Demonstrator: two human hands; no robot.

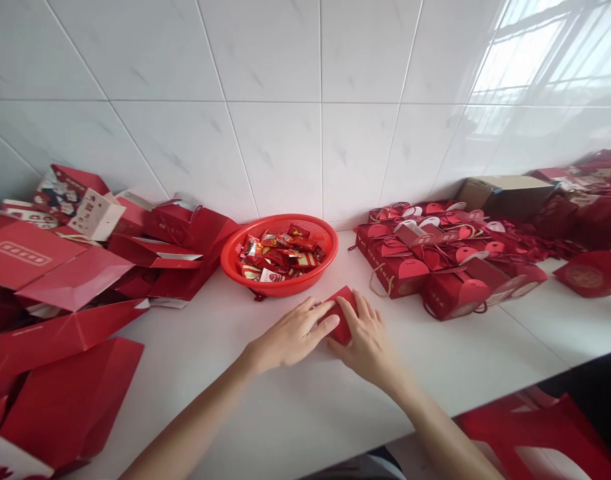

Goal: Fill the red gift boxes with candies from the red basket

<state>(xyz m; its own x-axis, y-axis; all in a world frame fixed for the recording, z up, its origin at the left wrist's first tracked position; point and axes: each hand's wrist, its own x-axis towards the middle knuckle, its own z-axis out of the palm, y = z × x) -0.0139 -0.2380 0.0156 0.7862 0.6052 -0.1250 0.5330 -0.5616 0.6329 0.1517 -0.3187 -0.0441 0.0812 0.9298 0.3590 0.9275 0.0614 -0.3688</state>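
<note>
A small red box (342, 322) rests on the white counter between my two hands. My left hand (298, 331) lies along its left side, with thumb and fingers on the top. From the right, my right hand (364, 337) grips the box, fingers over its far edge and thumb at the near side. Just beyond the hands stands a red plastic basket (285, 288) holding several wrapped candies (280, 257) in red and cream wrappers. Whether the box contains anything cannot be seen.
Unfolded and partly folded red cartons (75, 393) are heaped on the left. Rows of closed red gift boxes (400, 270) with cord handles stand at right, a brown cardboard box (510, 190) behind them. A tiled wall (275, 147) backs the counter. Red bags (535, 433) lie below its front edge.
</note>
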